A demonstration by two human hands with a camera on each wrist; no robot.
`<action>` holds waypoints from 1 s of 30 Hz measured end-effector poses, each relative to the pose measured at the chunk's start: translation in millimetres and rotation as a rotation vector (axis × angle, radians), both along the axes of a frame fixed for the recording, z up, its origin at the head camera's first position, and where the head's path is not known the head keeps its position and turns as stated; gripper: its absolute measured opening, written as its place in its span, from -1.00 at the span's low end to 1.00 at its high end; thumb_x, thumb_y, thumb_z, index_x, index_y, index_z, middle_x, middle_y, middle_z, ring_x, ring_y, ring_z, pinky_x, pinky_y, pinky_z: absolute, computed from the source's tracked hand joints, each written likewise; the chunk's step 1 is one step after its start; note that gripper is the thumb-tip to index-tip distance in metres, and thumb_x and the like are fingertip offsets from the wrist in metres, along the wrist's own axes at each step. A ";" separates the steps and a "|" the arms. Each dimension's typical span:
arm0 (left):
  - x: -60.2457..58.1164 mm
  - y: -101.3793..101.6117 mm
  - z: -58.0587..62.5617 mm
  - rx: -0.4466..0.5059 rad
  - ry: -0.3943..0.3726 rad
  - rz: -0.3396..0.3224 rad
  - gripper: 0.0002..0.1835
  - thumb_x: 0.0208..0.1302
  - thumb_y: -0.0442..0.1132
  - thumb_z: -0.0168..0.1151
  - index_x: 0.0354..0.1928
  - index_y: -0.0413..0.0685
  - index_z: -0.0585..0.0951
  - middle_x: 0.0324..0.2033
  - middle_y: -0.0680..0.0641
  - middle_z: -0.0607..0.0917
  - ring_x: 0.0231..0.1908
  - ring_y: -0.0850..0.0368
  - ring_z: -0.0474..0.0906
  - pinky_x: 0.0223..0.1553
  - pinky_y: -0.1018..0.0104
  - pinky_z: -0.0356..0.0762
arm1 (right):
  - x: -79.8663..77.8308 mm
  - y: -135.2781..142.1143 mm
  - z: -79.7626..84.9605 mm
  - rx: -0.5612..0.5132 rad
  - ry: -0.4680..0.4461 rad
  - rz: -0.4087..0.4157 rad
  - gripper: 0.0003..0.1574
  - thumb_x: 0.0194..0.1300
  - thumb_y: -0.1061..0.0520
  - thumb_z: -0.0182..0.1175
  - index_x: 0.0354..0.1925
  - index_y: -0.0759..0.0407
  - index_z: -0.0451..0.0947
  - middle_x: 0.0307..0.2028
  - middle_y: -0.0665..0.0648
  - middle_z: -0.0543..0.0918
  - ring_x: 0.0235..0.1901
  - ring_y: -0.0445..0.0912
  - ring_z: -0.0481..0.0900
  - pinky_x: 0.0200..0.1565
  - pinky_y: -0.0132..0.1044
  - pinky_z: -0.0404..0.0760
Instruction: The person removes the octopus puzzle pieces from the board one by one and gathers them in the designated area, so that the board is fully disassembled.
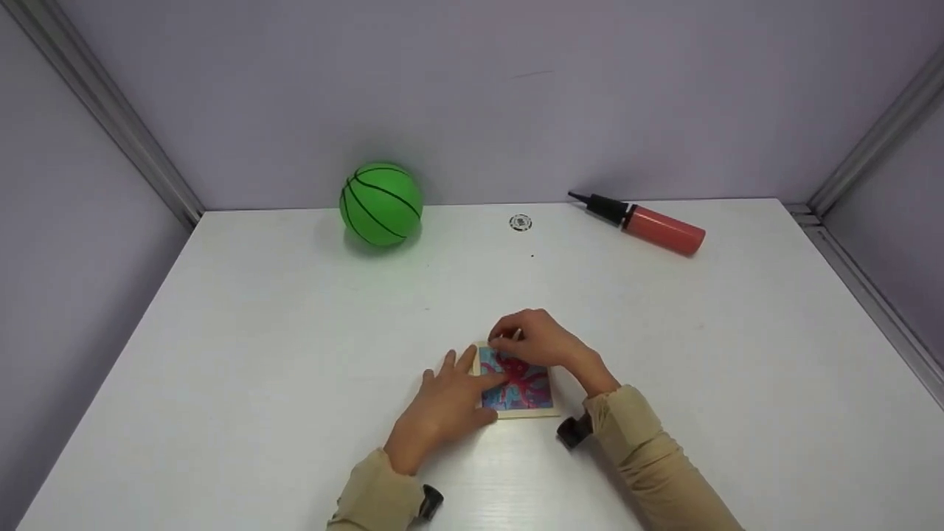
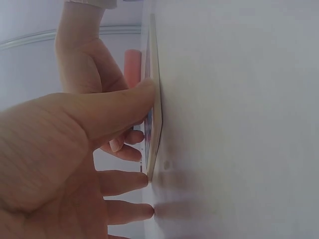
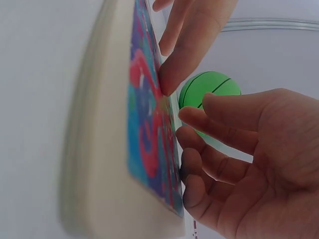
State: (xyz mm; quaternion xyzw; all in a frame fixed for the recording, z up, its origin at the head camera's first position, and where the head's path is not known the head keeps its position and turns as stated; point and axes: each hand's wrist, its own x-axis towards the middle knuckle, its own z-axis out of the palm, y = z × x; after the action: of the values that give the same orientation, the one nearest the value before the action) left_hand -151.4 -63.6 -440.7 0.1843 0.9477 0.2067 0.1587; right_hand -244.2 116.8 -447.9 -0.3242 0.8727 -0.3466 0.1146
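A small wooden jigsaw puzzle [image 1: 536, 400], a red-pink octopus on blue in a pale frame, lies flat on the white table. My left hand [image 1: 446, 405] rests on its left side, fingers spread. One finger reaches onto the picture, and the thumb presses the frame's near edge, as the left wrist view also shows. From the upper right, my right hand [image 1: 542, 339] touches the top part of the puzzle with bent fingertips. In the right wrist view, its thumb stays off the picture [image 3: 144, 119], and no loose piece shows between the fingers.
A green ball [image 1: 381, 204] with black lines sits at the back left against the wall. At the back right lies a red and black hand pump [image 1: 649, 225]. Between them is a round black-and-white mark [image 1: 521, 223] on the table. Walls close off the back and sides.
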 end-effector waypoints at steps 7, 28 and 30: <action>3.0 0.9 0.9 -0.006 0.025 0.010 -0.45 0.25 -0.08 0.26 0.31 0.18 0.46 0.42 -0.26 0.14 0.39 -0.34 0.02 0.15 -0.42 0.12 | 1.8 -0.3 0.6 0.006 -0.020 -0.011 -0.80 0.35 0.13 0.17 -0.19 0.19 0.68 -0.36 0.04 0.66 -0.48 -0.22 0.46 -0.37 -0.30 0.48; 7.4 8.4 3.7 -0.004 0.007 0.021 -0.44 0.28 -0.12 0.25 0.33 0.10 0.43 0.43 -0.27 0.10 0.40 -0.26 0.03 0.16 -0.36 0.17 | 6.1 2.7 6.0 0.025 -0.032 0.004 -0.74 0.38 0.14 0.12 -0.16 0.24 0.69 -0.26 0.10 0.69 -0.34 -0.14 0.54 -0.22 -0.20 0.54; 7.8 8.6 5.0 -0.012 0.015 0.017 -0.44 0.28 -0.13 0.25 0.33 0.09 0.44 0.43 -0.27 0.11 0.39 -0.27 0.05 0.16 -0.35 0.19 | 5.9 2.9 7.0 0.029 -0.028 0.009 -0.73 0.39 0.14 0.10 -0.16 0.24 0.70 -0.25 0.10 0.70 -0.31 -0.13 0.55 -0.19 -0.18 0.54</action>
State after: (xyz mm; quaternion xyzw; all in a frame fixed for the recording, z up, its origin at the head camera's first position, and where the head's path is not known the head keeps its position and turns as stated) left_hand -143.6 -55.0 -435.8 0.1771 0.9516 0.2010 0.1507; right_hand -238.3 119.7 -440.9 -0.3216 0.8745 -0.3379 0.1333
